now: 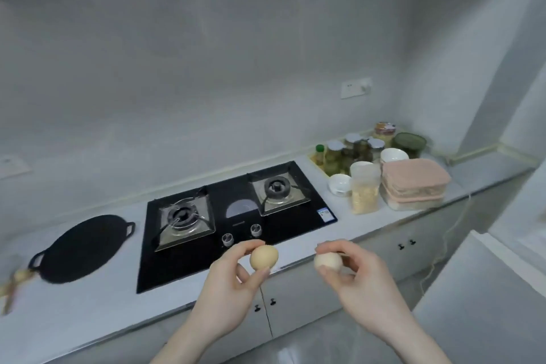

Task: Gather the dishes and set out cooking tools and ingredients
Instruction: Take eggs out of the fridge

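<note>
My left hand (233,278) pinches a tan egg (263,257) between thumb and fingers, just over the front edge of the white counter (88,319). My right hand (357,275) grips a paler egg (327,261) in front of the cabinet doors. The two eggs are apart, about a hand's width from each other. A black two-handled griddle pan (82,248) lies flat on the counter to the left of the black two-burner gas stove (236,221).
Right of the stove stand several jars (348,154), two small white bowls (339,183), a clear container of grains (365,189) and stacked pink-lidded boxes (413,183). Wooden utensils (11,287) lie at the far left. A grey appliance top (487,289) sits at lower right.
</note>
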